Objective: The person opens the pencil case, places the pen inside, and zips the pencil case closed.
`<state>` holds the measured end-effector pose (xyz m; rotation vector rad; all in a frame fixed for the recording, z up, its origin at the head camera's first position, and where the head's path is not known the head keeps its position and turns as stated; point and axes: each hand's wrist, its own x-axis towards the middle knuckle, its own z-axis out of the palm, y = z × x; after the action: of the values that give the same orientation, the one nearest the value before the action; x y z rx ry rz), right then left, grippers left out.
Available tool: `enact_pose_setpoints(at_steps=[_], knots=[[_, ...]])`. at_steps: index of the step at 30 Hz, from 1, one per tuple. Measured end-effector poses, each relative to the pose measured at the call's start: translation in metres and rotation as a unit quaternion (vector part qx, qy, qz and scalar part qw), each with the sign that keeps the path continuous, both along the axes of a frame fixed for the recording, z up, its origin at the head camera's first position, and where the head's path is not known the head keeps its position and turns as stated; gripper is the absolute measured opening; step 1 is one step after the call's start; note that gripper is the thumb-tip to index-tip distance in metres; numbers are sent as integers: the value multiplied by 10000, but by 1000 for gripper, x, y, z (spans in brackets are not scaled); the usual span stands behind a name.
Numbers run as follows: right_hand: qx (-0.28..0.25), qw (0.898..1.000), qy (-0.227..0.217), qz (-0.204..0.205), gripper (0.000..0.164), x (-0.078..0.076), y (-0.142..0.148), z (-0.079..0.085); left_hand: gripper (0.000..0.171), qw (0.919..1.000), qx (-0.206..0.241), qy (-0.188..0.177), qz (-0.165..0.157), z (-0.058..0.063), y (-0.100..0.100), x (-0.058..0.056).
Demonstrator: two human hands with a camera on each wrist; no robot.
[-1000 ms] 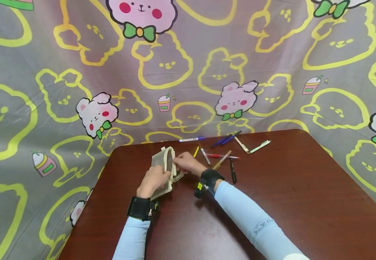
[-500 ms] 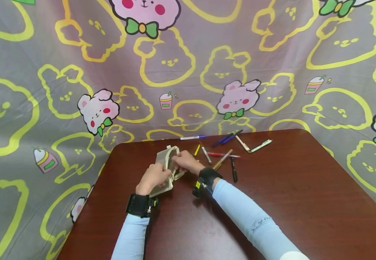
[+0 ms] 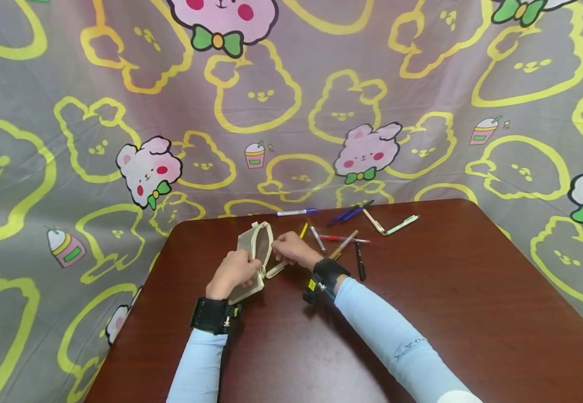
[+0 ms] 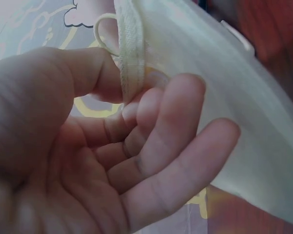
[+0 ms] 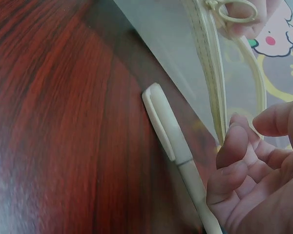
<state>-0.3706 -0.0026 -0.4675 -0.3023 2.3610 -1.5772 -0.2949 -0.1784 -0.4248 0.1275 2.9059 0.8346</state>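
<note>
My left hand (image 3: 236, 270) pinches the zipped edge of a pale translucent pencil case (image 3: 246, 242) between thumb and fingers. In the left wrist view the zipper band (image 4: 132, 44) passes under my thumb, and the outer two fingers extend over the mesh side. The case stands tilted with its mouth spread wide. At the mouth's right rim is my right hand (image 3: 293, 250), fingers half curled, thumb apart from them; the right wrist view shows nothing plainly held. Under this hand lies a cream capped pen (image 5: 168, 126) on the table, its lower end hidden by the fingers.
Several pens lie beyond and right of my right hand: a blue-capped marker (image 3: 296, 212), a yellow one (image 3: 303, 229), a red one (image 3: 344, 239), a black one (image 3: 360, 261) and a pale green one (image 3: 402, 225). A patterned curtain (image 3: 281, 112) hangs behind the brown table (image 3: 422, 313).
The case's mouth has spread wider. My right fingers reached inside it half a second ago and have drawn back to its right rim. My left hand keeps its pinch on the edge.
</note>
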Motion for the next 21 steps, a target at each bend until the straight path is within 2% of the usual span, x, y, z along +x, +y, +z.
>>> enact_pose_setpoints(at_steps=[7,12,21], knots=[[48,9999,-43,117,27,-1,15,5,20,9998,76,-175,-41,4,-1,-2],[110,9999,-30,94,31,-3,26,8,22,9999,30,-96,-29,5,-1,-3],[382,9984,188,375,35,1,45,12,28,9994,-348,-29,66,4,-1,-4]])
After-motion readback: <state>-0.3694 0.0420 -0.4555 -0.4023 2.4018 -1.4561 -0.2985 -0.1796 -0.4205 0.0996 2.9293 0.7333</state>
